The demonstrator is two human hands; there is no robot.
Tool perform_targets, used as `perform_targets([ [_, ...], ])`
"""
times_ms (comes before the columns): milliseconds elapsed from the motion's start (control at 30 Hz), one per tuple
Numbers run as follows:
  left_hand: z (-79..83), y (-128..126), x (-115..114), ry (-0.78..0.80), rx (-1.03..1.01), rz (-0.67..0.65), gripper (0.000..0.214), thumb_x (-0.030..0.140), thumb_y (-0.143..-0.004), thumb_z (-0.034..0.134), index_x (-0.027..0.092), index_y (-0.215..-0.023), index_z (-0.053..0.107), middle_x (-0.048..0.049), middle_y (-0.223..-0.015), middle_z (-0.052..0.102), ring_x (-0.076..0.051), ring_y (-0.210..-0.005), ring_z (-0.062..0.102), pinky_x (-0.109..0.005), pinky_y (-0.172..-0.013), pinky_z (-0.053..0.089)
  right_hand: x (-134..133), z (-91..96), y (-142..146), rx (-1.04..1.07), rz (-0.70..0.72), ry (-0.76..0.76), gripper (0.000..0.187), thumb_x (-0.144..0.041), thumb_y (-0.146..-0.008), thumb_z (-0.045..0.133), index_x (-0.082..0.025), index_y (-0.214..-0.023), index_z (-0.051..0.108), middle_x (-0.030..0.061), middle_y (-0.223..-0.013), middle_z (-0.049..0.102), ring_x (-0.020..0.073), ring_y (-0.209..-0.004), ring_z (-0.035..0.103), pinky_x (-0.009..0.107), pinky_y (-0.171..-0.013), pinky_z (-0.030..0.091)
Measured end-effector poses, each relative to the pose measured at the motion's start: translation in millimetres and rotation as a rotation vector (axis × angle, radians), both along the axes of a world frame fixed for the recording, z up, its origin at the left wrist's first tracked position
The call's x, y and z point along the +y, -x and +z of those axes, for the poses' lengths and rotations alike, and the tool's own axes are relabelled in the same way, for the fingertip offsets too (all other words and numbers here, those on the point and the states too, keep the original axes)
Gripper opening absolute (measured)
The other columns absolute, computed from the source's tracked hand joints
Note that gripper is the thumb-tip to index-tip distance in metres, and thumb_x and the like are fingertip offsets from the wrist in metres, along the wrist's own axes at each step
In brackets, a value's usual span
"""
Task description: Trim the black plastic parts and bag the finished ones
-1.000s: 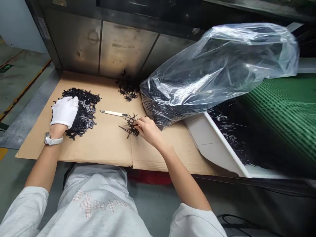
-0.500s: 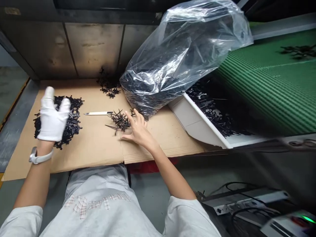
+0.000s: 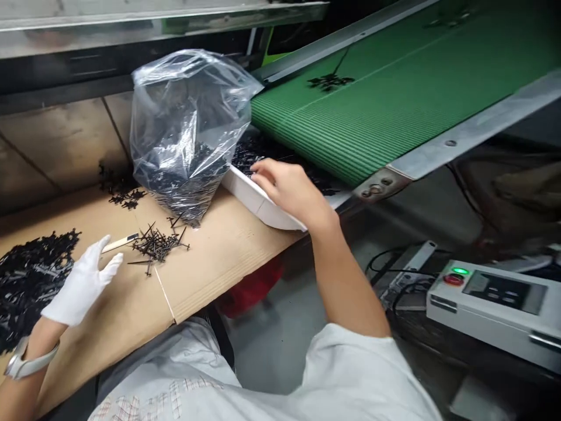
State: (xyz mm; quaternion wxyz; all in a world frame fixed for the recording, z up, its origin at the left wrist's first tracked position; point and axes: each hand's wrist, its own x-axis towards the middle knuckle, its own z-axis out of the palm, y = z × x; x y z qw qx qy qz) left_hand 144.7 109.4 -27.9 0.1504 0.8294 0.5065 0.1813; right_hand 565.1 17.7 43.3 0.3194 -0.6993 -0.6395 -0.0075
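Note:
My left hand [image 3: 83, 283], in a white glove, hovers open over the cardboard sheet [image 3: 210, 257], fingers spread, between a big heap of black plastic parts [image 3: 26, 280] and a small cluster of thin black sprues [image 3: 155, 244]. A slim white knife [image 3: 119, 242] lies just beyond its fingertips. My bare right hand [image 3: 289, 190] reaches over the rim of a white tray [image 3: 254, 202] that holds more black parts at the foot of the green conveyor belt [image 3: 394, 82]. Its fingers are curved down and hold nothing that I can see.
A clear plastic bag [image 3: 184, 128] of black parts stands on the cardboard beside the tray. Another small pile of black pieces [image 3: 120, 190] lies by the back wall. One black piece [image 3: 331, 82] rides the belt. A control box [image 3: 495, 304] with cables sits lower right.
My view swung to the right. The right hand left the sprue cluster and reached up to the white tray. The gloved left hand lifted off the big heap and moved toward the middle.

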Motion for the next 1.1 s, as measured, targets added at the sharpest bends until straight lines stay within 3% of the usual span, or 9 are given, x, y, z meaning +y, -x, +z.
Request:
perform_targets([
  [33, 2.3, -3, 1, 0.039, 0.008, 0.018, 0.082, 0.065, -0.085, 0.038, 0.003, -0.140, 0.042, -0.0249, -0.140, 0.051, -0.037, -0.131, 0.050, -0.053, -0.114, 0.037, 14, 2.5, -19, -0.050, -0.068, 0.015, 0.031, -0.026, -0.091, 0.057, -0.015, -0.119, 0.061, 0.0139, -0.106, 0.068, 0.0299, -0.100, 0.066, 0.049, -0.093, 0.051],
  [133, 6.5, -20, 1, 0.089, 0.005, 0.042, 0.082, 0.063, -0.084, 0.038, 0.005, -0.142, 0.040, -0.0243, -0.143, 0.049, -0.038, -0.132, 0.048, -0.055, -0.113, 0.037, 69, -4.7, -61, -0.159, -0.150, 0.231, 0.073, -0.024, -0.070, 0.080, -0.016, -0.135, 0.049, 0.0215, -0.131, 0.053, 0.0423, -0.120, 0.053, 0.059, -0.100, 0.043],
  [267, 12.2, -43, -8, 0.067, -0.054, 0.052, 0.081, 0.063, -0.084, 0.042, 0.009, -0.143, 0.039, -0.0200, -0.145, 0.048, -0.035, -0.134, 0.047, -0.054, -0.114, 0.036, 133, -22.5, -89, -0.146, -0.267, 0.434, 0.110, -0.034, -0.055, 0.091, -0.024, -0.148, 0.032, 0.0253, -0.155, 0.022, 0.0561, -0.138, 0.024, 0.077, -0.103, 0.024],
  [400, 13.0, -43, -15, 0.072, -0.107, 0.081, 0.079, 0.064, -0.084, 0.043, 0.012, -0.144, 0.038, -0.0172, -0.146, 0.048, -0.032, -0.133, 0.048, -0.051, -0.116, 0.035, 164, -35.3, -105, -0.071, -0.339, 0.597, 0.115, -0.038, -0.049, 0.093, -0.030, -0.147, 0.033, 0.0238, -0.157, 0.014, 0.0566, -0.141, 0.015, 0.080, -0.099, 0.025],
  [500, 6.0, -31, -17, 0.139, -0.118, 0.128, 0.081, 0.066, -0.083, 0.043, 0.012, -0.143, 0.039, -0.0169, -0.146, 0.048, -0.032, -0.133, 0.049, -0.050, -0.117, 0.033, 176, -46.1, -112, -0.047, -0.344, 0.577, 0.107, -0.039, -0.044, 0.094, -0.029, -0.138, 0.045, 0.0225, -0.155, 0.017, 0.0566, -0.139, 0.020, 0.080, -0.095, 0.030],
  [633, -4.5, -17, -21, 0.232, -0.127, 0.191, 0.078, 0.067, -0.082, 0.042, 0.016, -0.141, 0.041, -0.0145, -0.147, 0.048, -0.031, -0.135, 0.047, -0.051, -0.119, 0.030, 178, -55.0, -117, -0.050, -0.325, 0.478, 0.098, -0.045, -0.041, 0.094, -0.024, -0.127, 0.050, 0.0232, -0.152, 0.019, 0.0545, -0.135, 0.029, 0.078, -0.095, 0.035],
  [733, -7.1, -16, -25, 0.259, -0.139, 0.199, 0.073, 0.066, -0.081, 0.042, 0.017, -0.136, 0.046, -0.0143, -0.145, 0.051, -0.032, -0.134, 0.048, -0.052, -0.119, 0.030, 167, -51.7, -123, -0.025, -0.323, 0.407, 0.098, -0.040, -0.044, 0.094, -0.020, -0.128, 0.049, 0.0240, -0.147, 0.028, 0.0527, -0.132, 0.035, 0.073, -0.098, 0.038],
  [900, -3.5, -22, -28, 0.286, -0.160, 0.239, 0.059, 0.062, -0.084, 0.043, 0.026, -0.130, 0.050, -0.0083, -0.141, 0.056, -0.029, -0.133, 0.050, -0.051, -0.119, 0.032, 136, -40.1, -134, -0.023, -0.243, 0.310, 0.090, -0.034, -0.059, 0.084, -0.013, -0.136, 0.042, 0.0223, -0.134, 0.048, 0.0404, -0.128, 0.046, 0.056, -0.108, 0.038],
  [1100, 1.9, -32, -29, 0.257, -0.185, 0.244, 0.053, 0.064, -0.083, 0.043, 0.036, -0.126, 0.054, 0.0014, -0.134, 0.062, -0.026, -0.130, 0.054, -0.046, -0.116, 0.040, 91, -41.3, -132, 0.027, -0.113, 0.077, 0.078, -0.035, -0.066, 0.074, -0.013, -0.134, 0.045, 0.0161, -0.136, 0.052, 0.0337, -0.130, 0.047, 0.049, -0.115, 0.034],
])
